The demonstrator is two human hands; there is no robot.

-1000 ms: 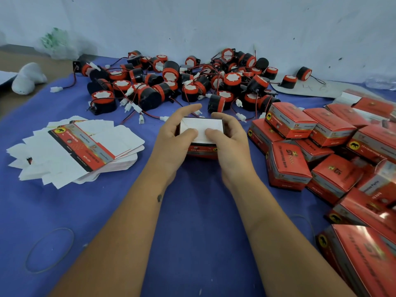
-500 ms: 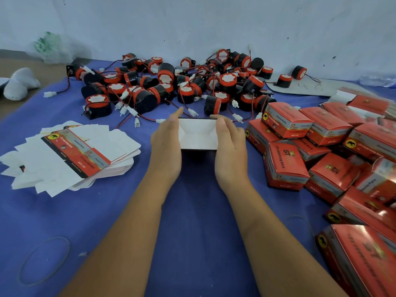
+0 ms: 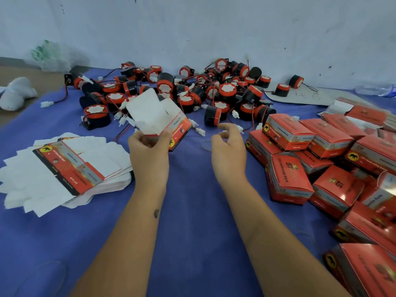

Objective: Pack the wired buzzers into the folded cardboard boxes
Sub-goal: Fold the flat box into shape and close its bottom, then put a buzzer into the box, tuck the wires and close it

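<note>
Flat box blanks lay left, wired buzzers behind, folded boxes right, on the bench.

The box in the left hand is motion-blurred, its print barely legible; whether it holds anything cannot be told. The bottom box runs off the right edge. The buzzers overlap, hiding many wires. Small print on the flats is unreadable.

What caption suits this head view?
Left hand holds an open box; right hand reaches toward the buzzers.
</note>
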